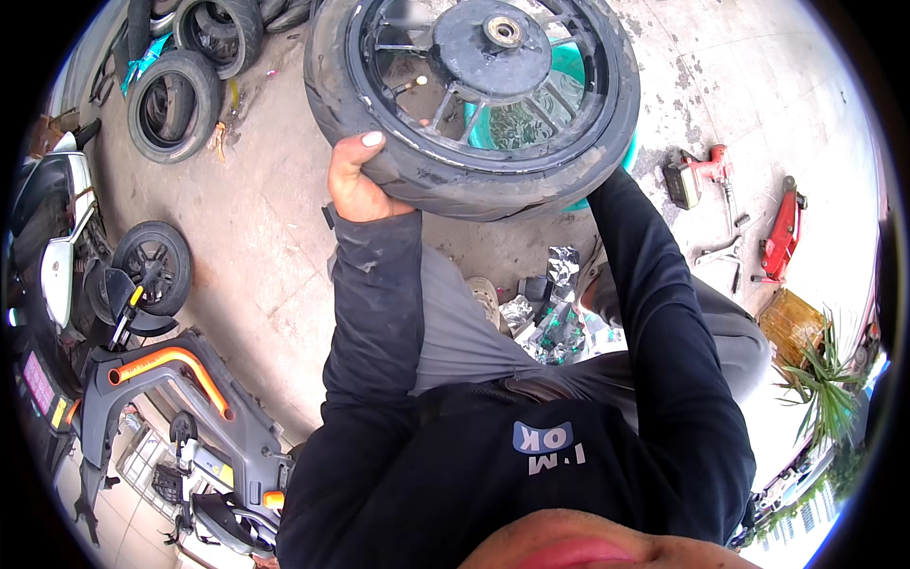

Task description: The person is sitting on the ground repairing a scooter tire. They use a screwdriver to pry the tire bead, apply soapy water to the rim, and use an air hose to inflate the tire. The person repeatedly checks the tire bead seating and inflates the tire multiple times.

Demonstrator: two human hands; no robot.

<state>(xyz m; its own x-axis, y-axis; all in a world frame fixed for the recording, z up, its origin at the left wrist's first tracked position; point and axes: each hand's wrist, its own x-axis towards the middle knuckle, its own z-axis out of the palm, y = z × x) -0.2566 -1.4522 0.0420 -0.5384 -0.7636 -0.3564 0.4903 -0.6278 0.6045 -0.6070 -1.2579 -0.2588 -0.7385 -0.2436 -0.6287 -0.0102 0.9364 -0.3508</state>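
Observation:
A motorcycle wheel (482,64), a black tyre on a dark spoked rim, is held up in front of me. My left hand (365,185) grips the tyre's near left edge, thumb on the upper face and the other fingers hidden beneath. The right forearm reaches up to the tyre's near right side, where the wheel hides my right hand. Behind the wheel stands a green basin (472,121) with water in it, partly seen between the spokes. A valve stem (413,85) with a pale cap sticks out inside the rim.
Worn tyres (176,106) lie at the far left. Scooters with a grey-orange frame (194,375) stand at left. To the right are a red cordless impact wrench (706,171), a metal hand tool (725,254) and a red floor jack (783,232). Crumpled silver wrapping (561,327) lies between my legs.

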